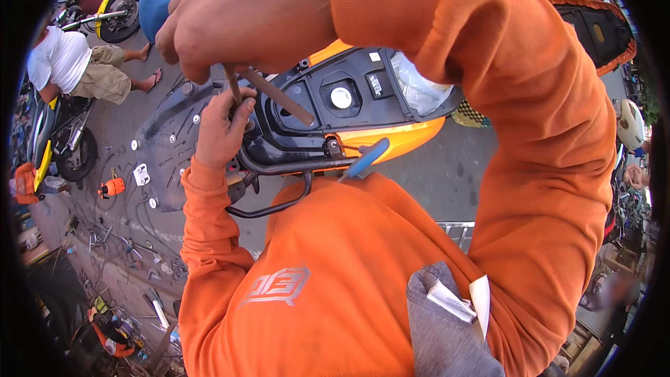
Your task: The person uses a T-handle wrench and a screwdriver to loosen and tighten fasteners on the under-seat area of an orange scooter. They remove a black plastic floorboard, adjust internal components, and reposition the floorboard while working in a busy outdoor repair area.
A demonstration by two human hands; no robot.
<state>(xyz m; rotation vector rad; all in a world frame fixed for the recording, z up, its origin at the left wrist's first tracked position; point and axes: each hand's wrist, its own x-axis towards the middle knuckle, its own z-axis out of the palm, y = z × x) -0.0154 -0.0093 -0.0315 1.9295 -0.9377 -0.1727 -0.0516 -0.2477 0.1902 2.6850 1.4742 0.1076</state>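
Observation:
In front of me is a yellow and black motorcycle body (405, 138), its seat area uncovered, with a round white cap in the middle. My left hand (222, 129) is closed around a thin metal rod (232, 85) above the dark rear end of the frame. Raised over it, my right hand (244, 24) is closed on a brownish metal bar (283, 99) that slants down to the right. Its grip is partly hidden by the back of the hand. A blue-handled tool (368, 158) sticks out by the grab rail (300, 165), close to my body.
A dark panel (164, 132) with bolts and small tools lies at the left, near an orange object (112, 186). Loose tools and hoses (125, 244) litter the ground beyond it. People and motorcycles are at the upper left. A detached seat (593, 31) is at the upper right.

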